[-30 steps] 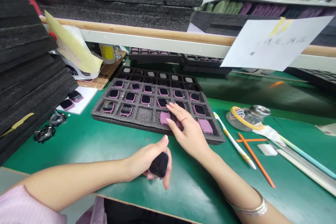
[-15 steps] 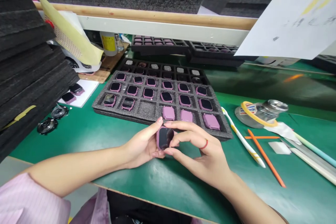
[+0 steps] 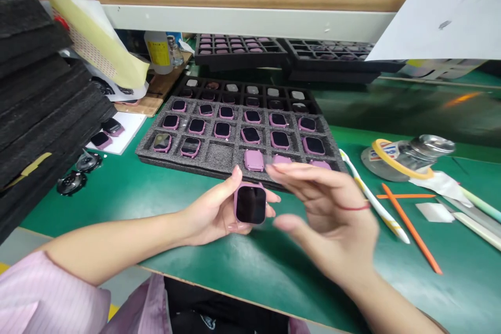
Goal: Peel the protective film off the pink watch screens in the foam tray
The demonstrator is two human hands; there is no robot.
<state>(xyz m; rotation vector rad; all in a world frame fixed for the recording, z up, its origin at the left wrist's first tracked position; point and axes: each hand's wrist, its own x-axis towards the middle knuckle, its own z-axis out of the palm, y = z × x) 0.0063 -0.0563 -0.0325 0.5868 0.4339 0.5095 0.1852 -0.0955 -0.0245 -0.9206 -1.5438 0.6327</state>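
Your curled left hand has the pink square watch with a black screen at lower middle, so hold it softly by its edges; your open right hand holds nothing, near the gray foam tray.

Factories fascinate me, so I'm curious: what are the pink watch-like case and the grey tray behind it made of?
The pink case looks like matte plastic or silicone, judging by its dull sheen; I can't tell which. Its dark face looks glossy, perhaps glass. The grey tray looks like foam: rough, pitted, with cut pockets.
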